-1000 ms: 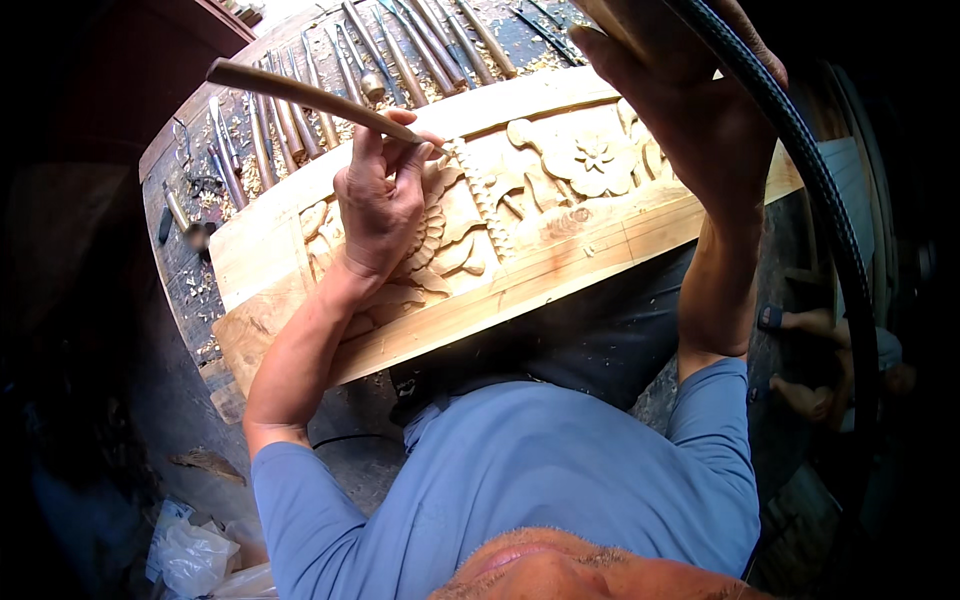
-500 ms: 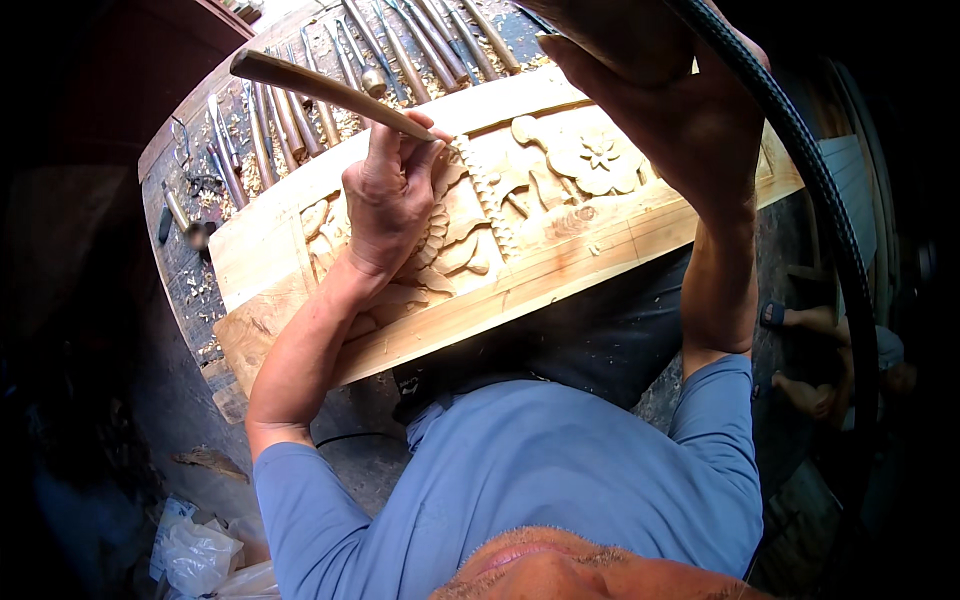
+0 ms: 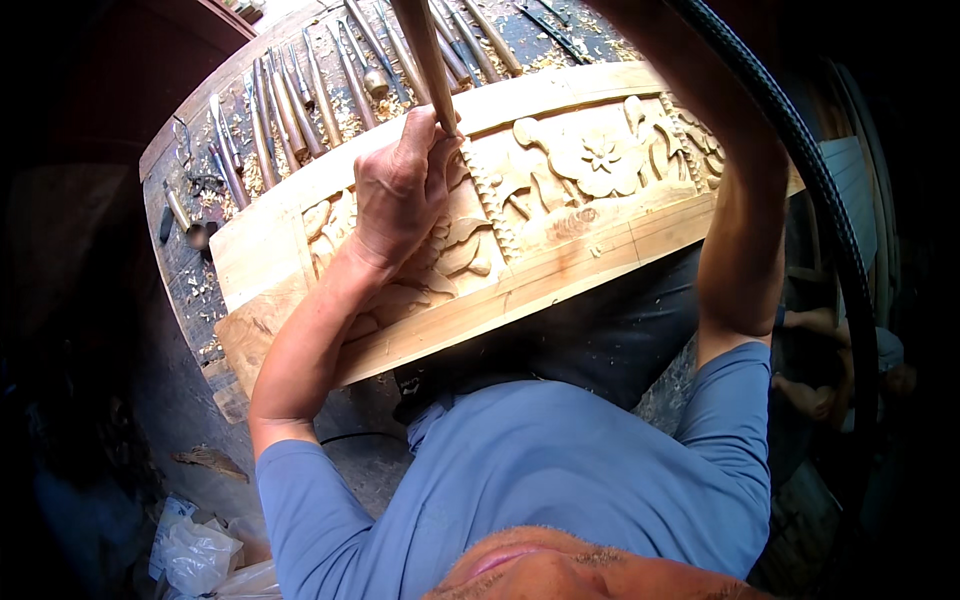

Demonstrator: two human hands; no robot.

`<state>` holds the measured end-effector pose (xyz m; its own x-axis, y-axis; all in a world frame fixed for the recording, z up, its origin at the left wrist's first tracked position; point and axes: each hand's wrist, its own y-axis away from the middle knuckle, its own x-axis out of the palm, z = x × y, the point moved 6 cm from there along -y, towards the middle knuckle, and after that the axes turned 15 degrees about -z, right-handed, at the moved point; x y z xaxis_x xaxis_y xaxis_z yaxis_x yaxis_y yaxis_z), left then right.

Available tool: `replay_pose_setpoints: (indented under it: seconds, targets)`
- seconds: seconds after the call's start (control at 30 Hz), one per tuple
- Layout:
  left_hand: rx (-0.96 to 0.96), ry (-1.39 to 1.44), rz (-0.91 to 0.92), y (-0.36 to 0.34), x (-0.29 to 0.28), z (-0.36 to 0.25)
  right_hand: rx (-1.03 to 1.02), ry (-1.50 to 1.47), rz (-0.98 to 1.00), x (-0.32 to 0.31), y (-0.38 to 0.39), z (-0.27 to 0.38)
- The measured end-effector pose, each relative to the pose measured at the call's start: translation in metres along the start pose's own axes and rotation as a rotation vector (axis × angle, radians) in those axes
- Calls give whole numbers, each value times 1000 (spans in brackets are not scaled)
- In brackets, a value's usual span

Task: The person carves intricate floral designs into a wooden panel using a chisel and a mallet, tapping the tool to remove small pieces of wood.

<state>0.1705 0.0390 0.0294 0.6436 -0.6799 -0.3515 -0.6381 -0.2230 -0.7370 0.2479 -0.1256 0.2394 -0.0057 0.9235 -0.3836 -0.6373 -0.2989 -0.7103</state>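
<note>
My left hand (image 3: 398,195) is closed around the lower part of a wooden-handled carving chisel (image 3: 424,55). The handle stands steeply and runs up past the top edge; the blade end is hidden by my fingers. Below it lies a pale wooden panel (image 3: 560,260) carved in relief with leaves, a flower (image 3: 600,153) and rope-like bands. My fingers are over the carving, beside one such band (image 3: 487,195). My right hand (image 3: 690,60) is raised high above the panel's far right part, dark and cut off by the top edge, its fingers out of sight.
Several wooden-handled carving tools (image 3: 355,88) lie in a row among shavings on the dark worktable (image 3: 190,285), beyond the panel. A black braided cable (image 3: 790,130) hangs at the right. Plastic bags (image 3: 200,555) sit at lower left. Another person's legs (image 3: 815,320) show at the far right.
The chisel handle has swung from leaning left to nearly upright, and my left hand has turned with it. My right hand has risen up and away, uncovering more carving on the right.
</note>
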Motion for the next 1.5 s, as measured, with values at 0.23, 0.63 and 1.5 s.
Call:
replay_pose_setpoints:
  seconds: [0.23, 0.63, 1.5]
  targets:
    - [24, -27, -7, -2, -3, -5, 13, 6, -115, -15, -29, 3]
    - [-35, 20, 25, 6, 1, 2, -306, 234, -80, -11, -12, -20]
    - [-787, 320, -213, 1, -39, 46, 329, 1009, 86, -86, 123, -239]
